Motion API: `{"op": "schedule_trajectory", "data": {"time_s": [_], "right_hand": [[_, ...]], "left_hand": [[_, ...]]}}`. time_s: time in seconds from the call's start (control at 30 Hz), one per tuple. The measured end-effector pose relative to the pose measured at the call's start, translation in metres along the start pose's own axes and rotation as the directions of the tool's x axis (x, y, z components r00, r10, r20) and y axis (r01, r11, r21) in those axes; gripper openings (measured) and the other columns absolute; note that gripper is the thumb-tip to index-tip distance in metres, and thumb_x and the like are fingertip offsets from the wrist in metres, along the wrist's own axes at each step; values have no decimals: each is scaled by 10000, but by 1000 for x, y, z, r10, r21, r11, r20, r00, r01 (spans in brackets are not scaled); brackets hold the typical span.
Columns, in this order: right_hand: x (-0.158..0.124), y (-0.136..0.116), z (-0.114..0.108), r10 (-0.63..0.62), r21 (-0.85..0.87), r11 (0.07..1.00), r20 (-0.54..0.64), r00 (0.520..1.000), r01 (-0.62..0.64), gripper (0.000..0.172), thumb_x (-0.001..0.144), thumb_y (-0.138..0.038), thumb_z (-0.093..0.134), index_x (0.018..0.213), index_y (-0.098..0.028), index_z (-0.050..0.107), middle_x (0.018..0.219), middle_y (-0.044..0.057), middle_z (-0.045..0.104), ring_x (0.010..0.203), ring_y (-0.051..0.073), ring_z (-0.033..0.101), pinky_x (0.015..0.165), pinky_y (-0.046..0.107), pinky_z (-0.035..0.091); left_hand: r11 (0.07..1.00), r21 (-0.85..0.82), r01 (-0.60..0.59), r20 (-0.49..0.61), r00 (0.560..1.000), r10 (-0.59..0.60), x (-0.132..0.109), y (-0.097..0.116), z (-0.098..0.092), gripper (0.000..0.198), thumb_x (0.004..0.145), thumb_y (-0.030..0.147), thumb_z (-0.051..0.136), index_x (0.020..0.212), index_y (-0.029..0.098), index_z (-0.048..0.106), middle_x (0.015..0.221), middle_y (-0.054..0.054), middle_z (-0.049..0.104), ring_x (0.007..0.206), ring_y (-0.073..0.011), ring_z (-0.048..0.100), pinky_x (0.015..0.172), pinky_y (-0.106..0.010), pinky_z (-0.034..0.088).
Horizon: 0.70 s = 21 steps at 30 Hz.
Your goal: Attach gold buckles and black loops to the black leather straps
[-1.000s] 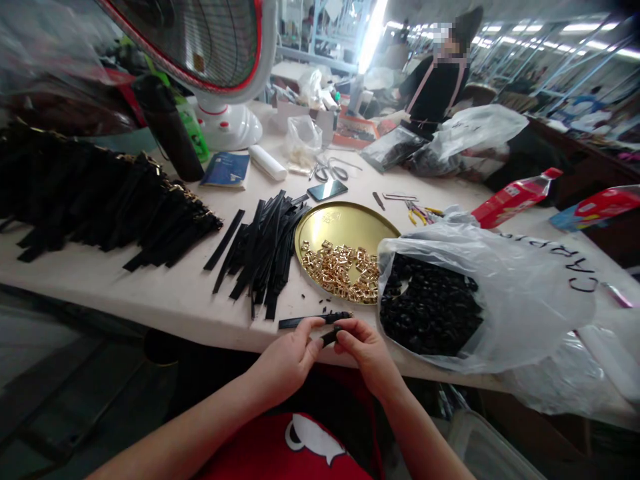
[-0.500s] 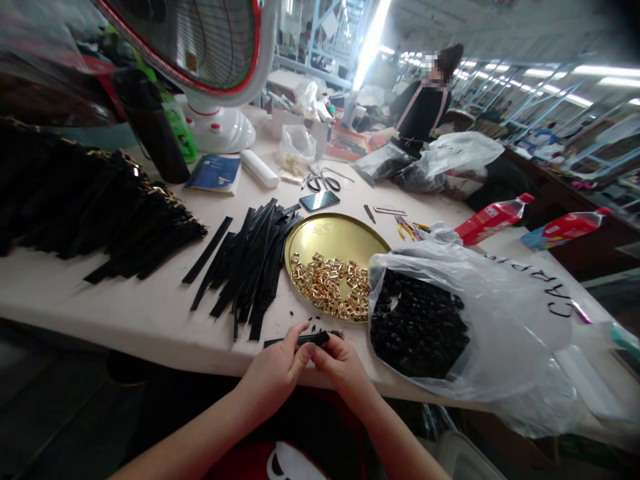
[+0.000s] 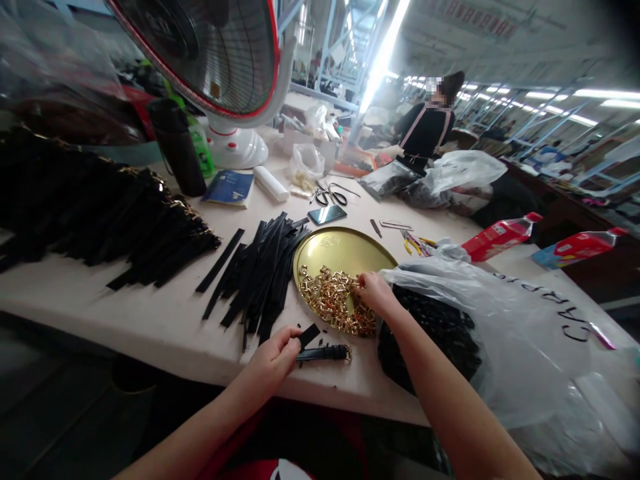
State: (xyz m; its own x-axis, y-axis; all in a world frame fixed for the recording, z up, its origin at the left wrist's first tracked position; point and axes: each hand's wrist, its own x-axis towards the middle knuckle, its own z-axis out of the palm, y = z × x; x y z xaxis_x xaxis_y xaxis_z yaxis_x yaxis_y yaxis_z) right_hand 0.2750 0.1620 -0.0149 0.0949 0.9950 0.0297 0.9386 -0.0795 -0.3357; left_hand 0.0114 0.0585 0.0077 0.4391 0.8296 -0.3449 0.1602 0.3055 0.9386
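Observation:
My left hand (image 3: pixel 277 355) is closed on a black strap (image 3: pixel 309 335), whose free end sticks out past the thumb toward the tray. Just below that strap a finished-looking black belt piece (image 3: pixel 323 353) with a gold buckle at its right end lies on the table. Over the right side of the round gold tray (image 3: pixel 345 243), my right hand (image 3: pixel 375 293) has its fingertips pinched together among the loose gold buckles (image 3: pixel 327 293). Whatever is between those fingertips is hidden. A pile of black straps (image 3: pixel 265 267) lies left of the tray.
An open plastic bag (image 3: pixel 520 320) of small black pieces stands right of the tray, under my right forearm. A large heap of buckled straps (image 3: pixel 100 207) fills the left. Behind are a fan (image 3: pixel 235 147), a phone (image 3: pixel 327 214), scissors (image 3: pixel 330 195), pliers (image 3: pixel 415 245) and a person (image 3: pixel 425 127).
My hands were together on a black strap at the table edge. My right hand has moved up and right to the buckles; the left now holds a strap above the buckled piece.

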Motion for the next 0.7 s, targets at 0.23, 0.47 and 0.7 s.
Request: {"op": "schedule_trajectory", "data": {"time_s": [0.23, 0.47, 0.7], "right_hand": [[-61, -36, -23, 14, 560, 827, 68, 998, -50, 145, 708, -327, 583, 703, -186, 553, 652, 9, 570, 583, 137, 482, 540, 252, 353], [-139, -100, -12, 28, 962, 102, 253, 967, -254, 186, 640, -296, 681, 736, -174, 577, 603, -42, 550, 515, 68, 452, 519, 203, 359], [-158, -117, 12, 137, 962, -145, 249, 959, -229, 197, 653, -283, 663, 764, -188, 531, 723, -28, 599, 457, 40, 438, 459, 185, 328]], "left_hand": [[983, 140, -119, -61, 990, 128, -9, 19, 4, 278, 770, 427, 473, 839, 161, 512, 549, 64, 399, 506, -87, 363, 497, -202, 292], [984, 91, -155, -107, 981, 164, -9, 24, 23, 277, 697, 387, 571, 797, 129, 560, 653, 17, 534, 609, -118, 474, 564, -221, 364], [988, 6, -156, -181, 971, 155, -17, 7, 27, 310, 701, 367, 591, 886, 118, 579, 726, -16, 616, 691, -149, 565, 655, -252, 426]]}}
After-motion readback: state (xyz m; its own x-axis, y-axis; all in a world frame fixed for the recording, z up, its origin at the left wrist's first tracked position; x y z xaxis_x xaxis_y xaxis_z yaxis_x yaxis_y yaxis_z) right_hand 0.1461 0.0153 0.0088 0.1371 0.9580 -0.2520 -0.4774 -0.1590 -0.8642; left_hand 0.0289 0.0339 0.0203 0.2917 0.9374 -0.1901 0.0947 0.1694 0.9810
